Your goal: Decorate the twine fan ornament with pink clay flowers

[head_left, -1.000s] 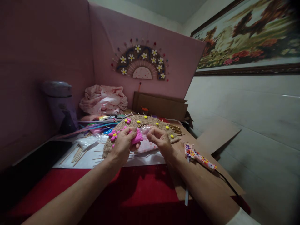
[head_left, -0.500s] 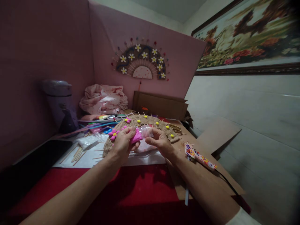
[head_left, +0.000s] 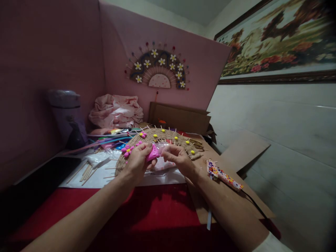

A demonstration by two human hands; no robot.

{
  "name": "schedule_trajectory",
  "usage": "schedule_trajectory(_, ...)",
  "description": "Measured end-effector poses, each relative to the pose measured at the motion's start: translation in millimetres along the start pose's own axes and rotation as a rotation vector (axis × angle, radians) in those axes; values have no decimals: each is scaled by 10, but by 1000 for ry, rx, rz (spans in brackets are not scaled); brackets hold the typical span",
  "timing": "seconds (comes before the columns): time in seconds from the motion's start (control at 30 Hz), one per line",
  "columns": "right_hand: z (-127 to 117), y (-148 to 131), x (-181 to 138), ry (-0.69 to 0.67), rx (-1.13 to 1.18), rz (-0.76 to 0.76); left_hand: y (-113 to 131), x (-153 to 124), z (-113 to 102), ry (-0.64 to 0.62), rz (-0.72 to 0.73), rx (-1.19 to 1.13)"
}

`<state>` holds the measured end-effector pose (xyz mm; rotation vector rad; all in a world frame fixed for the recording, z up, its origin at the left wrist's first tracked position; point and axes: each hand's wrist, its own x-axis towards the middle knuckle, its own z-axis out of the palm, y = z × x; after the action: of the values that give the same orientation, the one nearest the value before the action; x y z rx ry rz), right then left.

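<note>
My left hand point(head_left: 140, 155) is closed round a lump of bright pink modelling clay point(head_left: 153, 153) in a clear plastic bag point(head_left: 162, 146). The fingers of my right hand point(head_left: 176, 156) are pinched together at the bag's loose end; their tips are partly hidden. Just behind both hands lies a fan-shaped, twine-covered panel point(head_left: 170, 134) with short sticks poking out round its edge. Yellow dots point(head_left: 176, 138) are spaced along it, and a pink flower with a yellow centre point(head_left: 127, 150) sits at its left side, near my left hand.
A flower-patterned glue gun point(head_left: 223, 175) lies on cardboard at the right, its cord trailing forward. Loose sticks point(head_left: 88, 173), a black flat object point(head_left: 42, 175) and a purple flask point(head_left: 68, 120) are at the left. Crumpled pink cloth point(head_left: 117, 110) and folded cardboard point(head_left: 180, 117) stand behind.
My right hand's fingers have closed more tightly and shifted slightly on the bag, which is less bunched now. My left hand has stayed in place with the pink clay.
</note>
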<state>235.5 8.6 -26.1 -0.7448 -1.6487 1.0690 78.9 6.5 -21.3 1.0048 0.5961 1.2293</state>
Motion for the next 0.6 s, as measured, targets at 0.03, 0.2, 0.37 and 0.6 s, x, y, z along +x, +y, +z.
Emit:
schedule_trajectory(0.03, -4, -4, -3, -11, -14, 1, -9, 5, -6, -4, 6, 2)
schedule_trajectory(0.2, -36, 23, 12, 10, -40, -56, -33, 18, -22, 24, 27, 6)
schedule_trajectory(0.37, -34, 56, 23, 56, 9, -90, -31, 20, -20, 79, 56, 50)
schedule_trajectory(0.6, 13, 8, 3, 61, -43, -51, -42, 7, -10, 28, 94, 130)
